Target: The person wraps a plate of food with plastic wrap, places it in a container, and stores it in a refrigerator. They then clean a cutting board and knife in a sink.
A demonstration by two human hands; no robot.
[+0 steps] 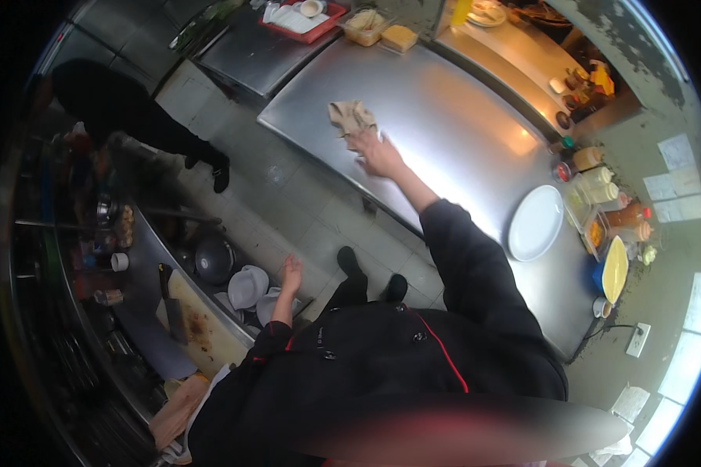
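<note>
My right hand (375, 154) reaches out over the stainless steel table (444, 122), its fingers on the near edge of a crumpled beige cloth (350, 117). The cloth lies on the steel top, with most of it past my fingertips. Slight blur covers the hand. Over the floor beside my body is my left hand (292, 273), empty, with the fingers loosely bent and apart. A white oval plate (535, 223) rests on the table near my right upper arm.
Sauce bottles (596, 185) line the wall side. A clear food container (364, 28) and red basket (311, 34) stand at the far end. To my left, a knife (174, 315) lies on a stained cutting board (201, 333). A person in dark clothes (122, 111) bends nearby.
</note>
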